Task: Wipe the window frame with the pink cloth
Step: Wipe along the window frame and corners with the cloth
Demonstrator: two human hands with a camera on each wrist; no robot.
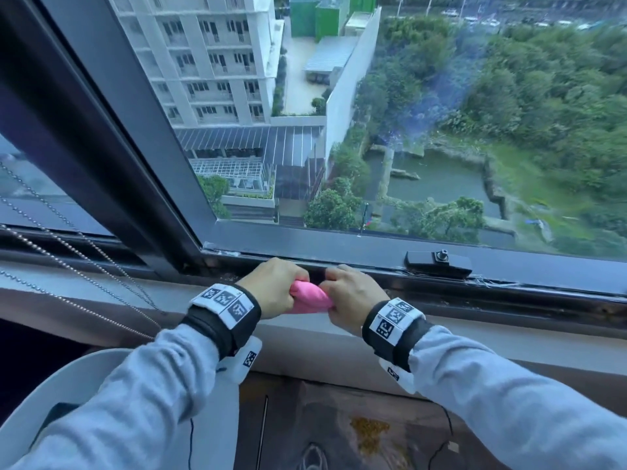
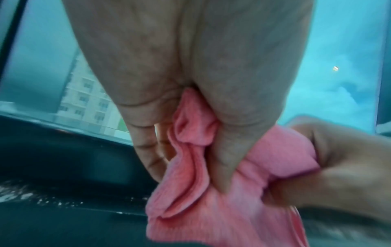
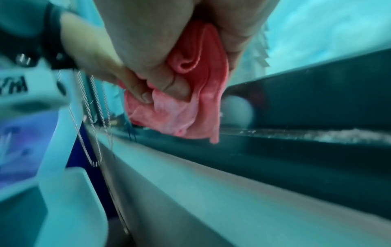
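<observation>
Pink cloth (image 1: 308, 297) bunched btwn L hand (image 1: 273, 288) & R hand (image 1: 353, 298), both grips pinching it.

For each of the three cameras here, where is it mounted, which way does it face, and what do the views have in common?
Head: worn on the head, looking forward and down through the glass at the window frame; both forearms, left hand and right hand show.
Left wrist: looks along the left hand at the bunched pink cloth; the right hand enters at right.
Right wrist: looks along the right hand at the cloth and frame.
Shared: all three show the cloth gripped by both hands.
</observation>
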